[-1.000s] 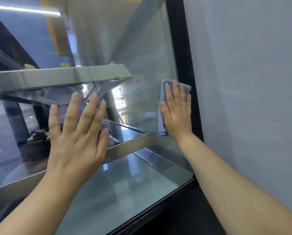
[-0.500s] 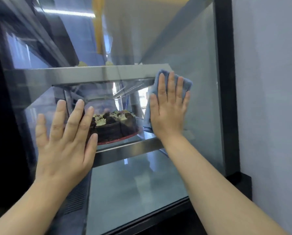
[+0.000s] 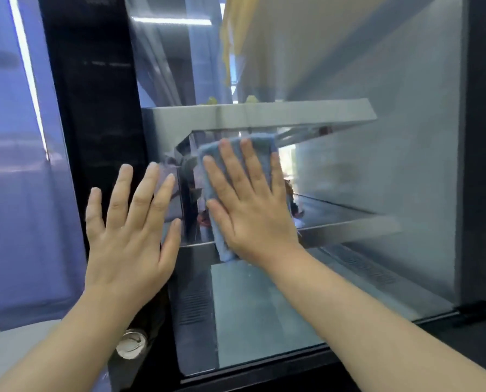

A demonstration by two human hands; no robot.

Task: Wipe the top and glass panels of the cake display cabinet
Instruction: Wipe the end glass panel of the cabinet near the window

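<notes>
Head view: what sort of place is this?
Probably a bakery or café counter: a glass display cabinet with steel shelves inside, the right hand pressing a blue cloth on it.

We note clear glass front panel point(image 3: 377, 179): smooth, glossy, streaked with reflections. Folded blue cloth point(image 3: 263, 141): soft, matt, finely napped, perhaps microfibre. Grey metal shelf edge point(image 3: 264, 113): brushed, satin sheen. Black upright frame post point(image 3: 94, 137): smooth, glossy.

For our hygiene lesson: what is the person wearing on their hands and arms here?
Nothing visible: the left hand and right hand are ungloved and ringless. The left forearm and right forearm are bare: no sleeves, watch or bracelet shows.
</notes>
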